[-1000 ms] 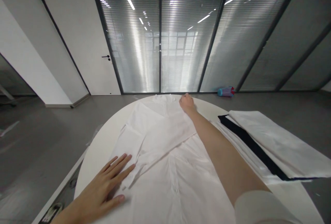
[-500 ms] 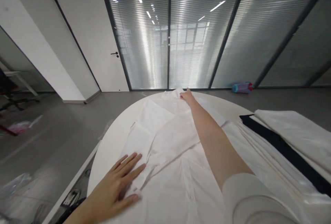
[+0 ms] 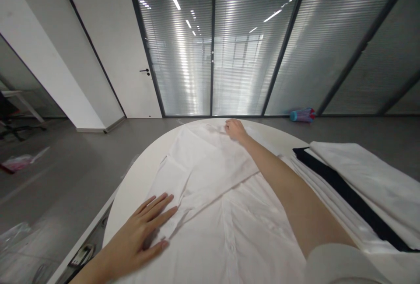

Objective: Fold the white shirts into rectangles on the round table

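Right hand (image 3: 233,129) lowered since earlier frame, now curled on shirt (image 3: 213,196) collar; left hand (image 3: 144,231) spread flat on sleeve.

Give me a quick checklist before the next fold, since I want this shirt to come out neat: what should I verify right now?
1. Left hand flat on the near edge of the shirt, pinning it: ok.
2. Right hand resting at the far end, by the collar: ok.
3. Sleeve folded across the body: ok.
4. Cloth smooth: not ok, creases run near the folded sleeve.
5. Shirt fully on the table: cannot tell, the near hem is out of view.
6. Stack of folded cloth lying apart from the shirt: cannot tell, the arm hides the gap.
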`<state>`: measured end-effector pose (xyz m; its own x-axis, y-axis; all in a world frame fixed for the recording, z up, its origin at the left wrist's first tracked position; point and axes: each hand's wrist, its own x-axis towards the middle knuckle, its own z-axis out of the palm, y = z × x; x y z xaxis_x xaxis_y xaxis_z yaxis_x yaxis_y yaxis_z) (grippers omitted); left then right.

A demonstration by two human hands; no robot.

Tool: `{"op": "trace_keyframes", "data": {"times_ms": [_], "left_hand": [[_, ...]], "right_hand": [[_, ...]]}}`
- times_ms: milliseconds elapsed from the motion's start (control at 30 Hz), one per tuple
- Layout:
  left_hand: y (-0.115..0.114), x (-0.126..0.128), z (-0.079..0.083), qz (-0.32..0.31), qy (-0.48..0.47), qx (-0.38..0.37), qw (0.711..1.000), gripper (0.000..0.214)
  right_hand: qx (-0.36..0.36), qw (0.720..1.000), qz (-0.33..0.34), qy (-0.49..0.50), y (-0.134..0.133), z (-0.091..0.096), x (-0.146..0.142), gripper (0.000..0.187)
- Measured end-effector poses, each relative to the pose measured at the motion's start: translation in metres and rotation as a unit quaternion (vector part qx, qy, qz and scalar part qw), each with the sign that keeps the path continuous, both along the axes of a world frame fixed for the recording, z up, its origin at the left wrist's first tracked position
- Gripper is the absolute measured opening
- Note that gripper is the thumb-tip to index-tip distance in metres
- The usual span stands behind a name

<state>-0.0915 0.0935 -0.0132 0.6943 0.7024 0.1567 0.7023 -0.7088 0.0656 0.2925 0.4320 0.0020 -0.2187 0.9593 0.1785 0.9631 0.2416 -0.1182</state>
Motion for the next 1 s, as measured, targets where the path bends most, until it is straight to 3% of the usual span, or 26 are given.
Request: {"op": "trace_keyframes", "data": {"times_ms": [100, 200, 333, 567, 700, 833, 1000], "left_hand": [[-0.001, 0.000, -0.001, 0.005, 0.013, 0.002, 1.000, 0.068], [-0.001, 0.000, -0.001, 0.008, 0.013, 0.005, 1.000, 0.069], [-0.001, 0.000, -0.002, 0.008, 0.014, 0.004, 1.000, 0.070], [0.000, -0.001, -0.003, 0.005, 0.038, 0.008, 0.999, 0.071], [0.000, -0.002, -0.003, 0.004, 0.041, 0.004, 0.999, 0.071], [0.001, -0.002, -0.004, 0.005, 0.029, 0.000, 1.000, 0.071], [0.002, -0.001, -0.003, 0.005, 0.028, -0.001, 1.000, 0.070]], "right_hand": [[-0.016, 0.999, 0.024, 0.025, 0.006, 0.002, -0.041, 0.058], [-0.073, 0.996, 0.047, 0.033, 0.006, -0.010, -0.077, 0.067], [-0.128, 0.990, 0.051, 0.028, 0.001, -0.030, -0.098, 0.086], [-0.128, 0.990, 0.048, 0.041, 0.004, -0.033, -0.102, 0.089], [-0.111, 0.992, 0.038, 0.044, 0.006, -0.028, -0.097, 0.082], [-0.069, 0.995, -0.047, 0.056, 0.008, -0.023, -0.067, 0.080], [-0.099, 0.989, -0.095, 0.054, 0.006, -0.032, -0.027, 0.082]]}}
